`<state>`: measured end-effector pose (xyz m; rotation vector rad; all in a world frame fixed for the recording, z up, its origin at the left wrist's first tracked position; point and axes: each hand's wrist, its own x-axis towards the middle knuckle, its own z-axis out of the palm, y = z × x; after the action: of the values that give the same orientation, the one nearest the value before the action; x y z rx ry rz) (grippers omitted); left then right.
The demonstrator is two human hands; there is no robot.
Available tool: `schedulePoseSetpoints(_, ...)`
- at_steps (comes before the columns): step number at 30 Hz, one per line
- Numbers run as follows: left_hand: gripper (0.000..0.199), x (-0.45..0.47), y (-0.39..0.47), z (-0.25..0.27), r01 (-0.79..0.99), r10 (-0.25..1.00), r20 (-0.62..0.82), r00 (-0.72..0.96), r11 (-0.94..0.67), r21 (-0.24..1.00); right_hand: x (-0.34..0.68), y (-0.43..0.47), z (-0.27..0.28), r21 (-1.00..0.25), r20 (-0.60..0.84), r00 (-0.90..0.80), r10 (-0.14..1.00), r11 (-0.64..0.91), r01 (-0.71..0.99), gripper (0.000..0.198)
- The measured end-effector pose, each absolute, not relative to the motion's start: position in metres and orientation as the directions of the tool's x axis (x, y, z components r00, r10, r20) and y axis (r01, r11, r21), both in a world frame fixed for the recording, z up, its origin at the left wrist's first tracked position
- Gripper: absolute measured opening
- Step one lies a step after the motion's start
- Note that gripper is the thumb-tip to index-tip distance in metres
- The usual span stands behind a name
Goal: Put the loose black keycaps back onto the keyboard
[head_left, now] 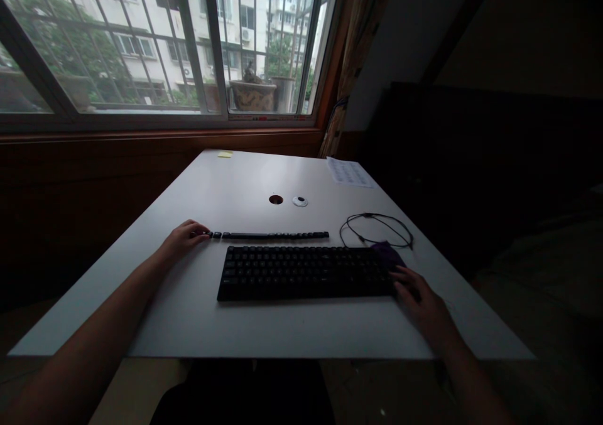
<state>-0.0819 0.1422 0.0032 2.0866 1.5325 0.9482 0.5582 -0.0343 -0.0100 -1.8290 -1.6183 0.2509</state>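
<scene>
A black computer keyboard [301, 274] lies flat on the white desk. Just behind it stretches a row of loose black keycaps [282, 235], including one long bar-shaped cap. My left hand [184, 238] is at the row's left end, fingertips closed on a small keycap [210, 233]. At the keyboard's right end, my right hand [417, 294] has its fingers bent over the edge, touching it; part of the grip is hidden in shadow. A dark purple cloth [388, 253] lies on the keyboard's back right corner, close to the right fingertips.
A looped black cable [377, 216] is behind the keyboard at the right. Farther back are a round desk hole [276, 199], its pale cover [300, 201], a printed sheet [349, 172] and yellow sticky notes [225, 154]. A barred window [164, 54] is beyond the desk.
</scene>
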Motion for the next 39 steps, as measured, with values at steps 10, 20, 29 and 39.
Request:
schedulePoseSetpoints(10,0.044,-0.084,0.129,0.008,0.667,0.962,0.237,0.137,-0.266,0.696,0.559,-0.034,-0.01,-0.605,0.253,0.226,0.941,-0.028,0.796,0.051)
schedulePoseSetpoints(20,0.046,-0.071,0.076,0.024,0.365,0.962,0.261,0.087,-0.274,0.89,0.561,-0.034,-0.012,-0.602,0.265,0.208,0.942,-0.007,0.798,0.051)
schedulePoseSetpoints(29,0.023,-0.05,0.047,0.021,0.189,0.919,0.364,0.154,-0.389,0.902,0.56,-0.034,-0.012,-0.617,0.262,0.214,0.941,-0.007,0.787,0.05)
schedulePoseSetpoints(39,0.023,-0.044,0.041,0.02,0.205,0.893,0.406,0.194,-0.441,0.874,0.562,-0.035,-0.013,-0.608,0.261,0.197,0.945,0.003,0.794,0.05)
